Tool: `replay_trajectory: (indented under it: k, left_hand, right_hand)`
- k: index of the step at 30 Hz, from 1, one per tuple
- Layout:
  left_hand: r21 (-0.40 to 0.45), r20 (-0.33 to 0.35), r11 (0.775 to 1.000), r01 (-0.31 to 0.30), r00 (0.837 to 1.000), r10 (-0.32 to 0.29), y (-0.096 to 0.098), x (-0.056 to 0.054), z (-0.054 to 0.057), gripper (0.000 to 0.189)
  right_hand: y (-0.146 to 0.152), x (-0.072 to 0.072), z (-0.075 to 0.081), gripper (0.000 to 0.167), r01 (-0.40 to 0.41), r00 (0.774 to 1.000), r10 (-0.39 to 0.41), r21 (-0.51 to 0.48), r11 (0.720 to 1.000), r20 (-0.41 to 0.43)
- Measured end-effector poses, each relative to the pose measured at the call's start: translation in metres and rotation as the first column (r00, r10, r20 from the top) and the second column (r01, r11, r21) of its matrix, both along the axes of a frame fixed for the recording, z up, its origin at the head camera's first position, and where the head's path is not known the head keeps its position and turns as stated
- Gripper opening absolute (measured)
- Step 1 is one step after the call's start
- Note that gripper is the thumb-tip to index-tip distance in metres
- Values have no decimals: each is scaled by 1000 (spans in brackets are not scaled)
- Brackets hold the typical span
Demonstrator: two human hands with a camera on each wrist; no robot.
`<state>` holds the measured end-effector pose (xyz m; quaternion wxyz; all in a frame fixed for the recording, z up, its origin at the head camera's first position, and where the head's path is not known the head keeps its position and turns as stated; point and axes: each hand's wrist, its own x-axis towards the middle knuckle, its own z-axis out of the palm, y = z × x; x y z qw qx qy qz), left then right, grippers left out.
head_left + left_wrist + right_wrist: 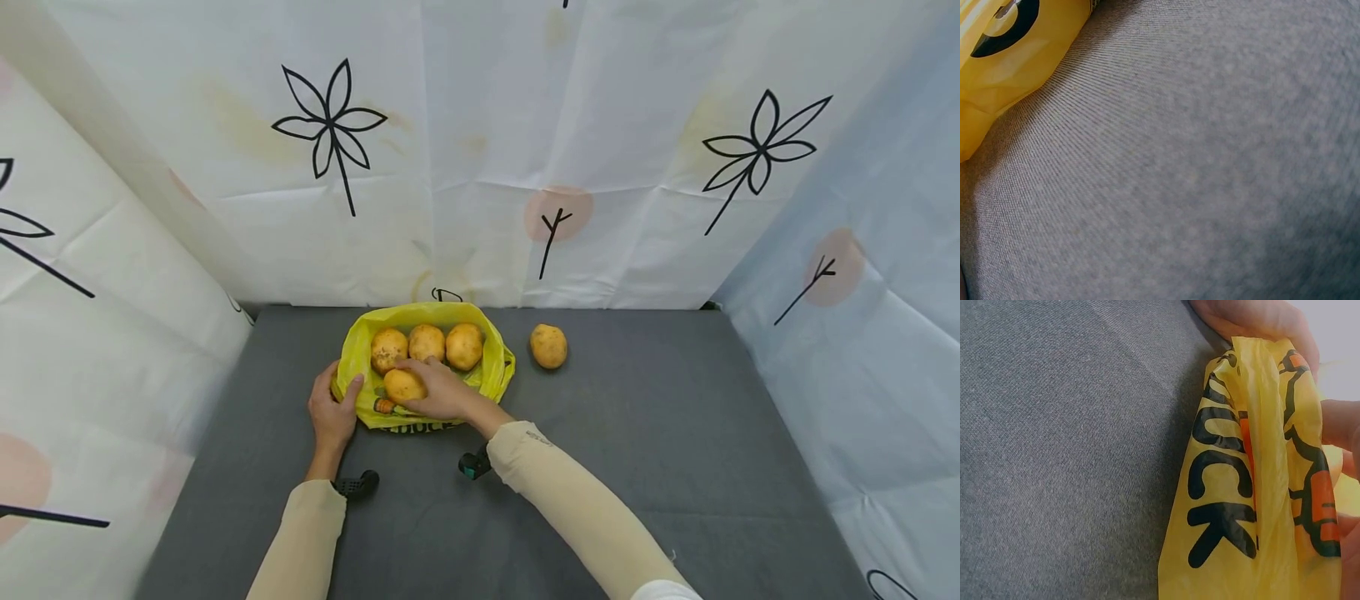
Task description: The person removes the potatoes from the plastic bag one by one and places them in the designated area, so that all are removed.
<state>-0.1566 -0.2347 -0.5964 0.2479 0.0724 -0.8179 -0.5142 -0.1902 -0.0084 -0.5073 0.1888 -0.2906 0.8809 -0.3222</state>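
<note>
A yellow plastic bag [498, 367] with dark lettering lies with its mouth spread wide on the grey table. Three potatoes [464, 347] sit in a row along its back side. In front of them, my right hand [442, 392] grips another potato [404, 386] inside the bag. My left hand [335, 410] holds the bag's left edge, its thumb at the rim and its fingers on the outer side. The right wrist view shows the bag's printed front [1222, 481], with part of the left hand [1260, 319] behind it. Only the bag's corner [1029, 56] shows in the left wrist view.
One loose potato [548, 347] lies on the table to the right of the bag. The grey table [637, 450] ends at a white patterned curtain [480, 167] at the back, and similar cloth hangs along both sides.
</note>
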Motion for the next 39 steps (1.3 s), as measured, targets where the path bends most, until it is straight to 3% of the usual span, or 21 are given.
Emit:
replay_trajectory:
  k: [15,26,39]
  left_hand:
    - [9,8,1000,4,1000,-4,1,0,4,49]
    - [6,7,1000,1,1000,-1,2,-1,3,48]
    - [1,7,1000,12,1000,-12,1,2,2,49]
  right_hand:
    - [18,1,11,58,32,998,-43,-234,972,-42]
    - [40,4,16,66,56,998,-50,-390,919,26]
    - [69,14,36,69,144,986,-77,-507,850,151]
